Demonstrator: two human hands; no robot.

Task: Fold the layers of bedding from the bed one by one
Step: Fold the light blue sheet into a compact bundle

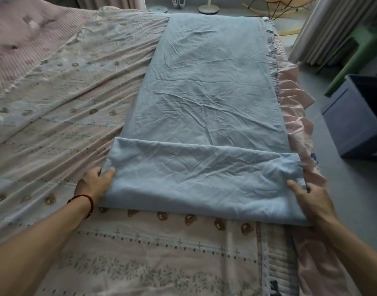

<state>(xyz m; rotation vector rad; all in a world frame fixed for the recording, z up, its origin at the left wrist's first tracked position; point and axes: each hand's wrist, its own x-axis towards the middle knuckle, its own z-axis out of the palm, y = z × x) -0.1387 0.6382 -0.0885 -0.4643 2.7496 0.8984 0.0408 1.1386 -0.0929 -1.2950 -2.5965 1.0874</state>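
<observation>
A dark blue box stands on the grey floor to the right of the bed; its top is open, but the inside is in shadow and I cannot tell what it holds. A green stool stands just beyond it, beside the pale curtain at the far right.

The blue sheet lies as a long narrow strip along the right part of the bed, running from the near edge to the far end, creased all over. Its near end is turned back over itself, making a doubled band across the strip (the fold sits nearest the person). Under it lies a pink bedspread printed with small bears and dotted lines, rumpled toward the left, with a pink frill hanging off the right side.

The left hand, with a red cord on the wrist, grips the left end of the doubled band: the thumb lies on top of the cloth and the fingers curl under its edge. The right hand holds the right end the same way, thumb on top, fingers tucked beneath and mostly hidden by the cloth. Both hands sit at the band's two side edges, well apart, with the whole width of the sheet between them.

At the far end, a white lamp base stands on the floor.
</observation>
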